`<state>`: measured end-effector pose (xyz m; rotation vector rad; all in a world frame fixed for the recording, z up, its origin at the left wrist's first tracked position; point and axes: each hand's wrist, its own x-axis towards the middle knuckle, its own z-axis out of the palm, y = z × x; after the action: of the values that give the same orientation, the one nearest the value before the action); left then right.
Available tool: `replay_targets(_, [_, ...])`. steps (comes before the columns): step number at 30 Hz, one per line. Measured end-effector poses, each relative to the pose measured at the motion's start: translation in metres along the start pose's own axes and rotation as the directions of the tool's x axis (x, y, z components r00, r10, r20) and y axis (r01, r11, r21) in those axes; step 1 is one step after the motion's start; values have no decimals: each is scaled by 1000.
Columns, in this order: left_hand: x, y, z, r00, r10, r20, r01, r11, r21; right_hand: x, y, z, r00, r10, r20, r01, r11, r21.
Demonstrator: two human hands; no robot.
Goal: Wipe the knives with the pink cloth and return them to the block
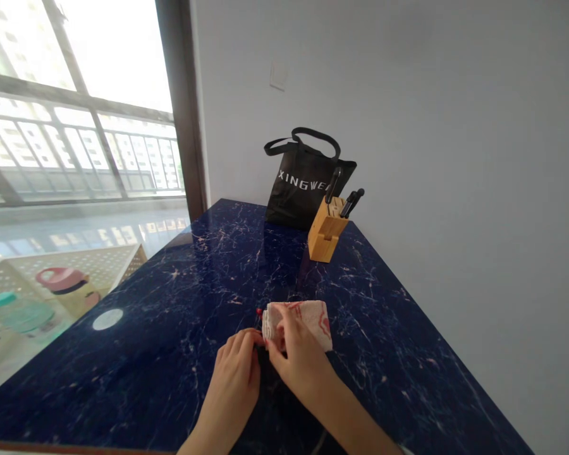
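Observation:
A small towel (317, 322), pale with a pink-red pattern, lies folded into a compact bundle on the dark blue marbled table. My right hand (298, 347) is on its left part, index finger over the top and thumb at the left edge, gripping the cloth. Close beside that edge, my left hand (239, 360) has its fingers curled together, fingertips near my right thumb. What they pinch is hidden. A tiny red bead-like thing (259, 311) shows just beyond my left fingertips, by the towel's corner.
A wooden knife block (326, 234) with black-handled knives stands farther back, before a black tote bag (291, 189) near the wall. A round white spot (107, 319) is on the table's left. Beyond that edge, a white perforated basket (118, 262) holds two bottles.

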<state>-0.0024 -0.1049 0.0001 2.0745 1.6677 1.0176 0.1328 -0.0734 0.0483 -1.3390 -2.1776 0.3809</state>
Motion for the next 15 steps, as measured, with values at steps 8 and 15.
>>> replay_targets(8, [4, 17, -8, 975, 209, -79, -201, 974, 107, -28, 41, -48, 987, 13, -160, -31, 993, -114])
replay_targets(15, [8, 11, 16, 971, 236, 24, -237, 953, 188, -42, 61, -30, 995, -58, -85, 47, 992, -121])
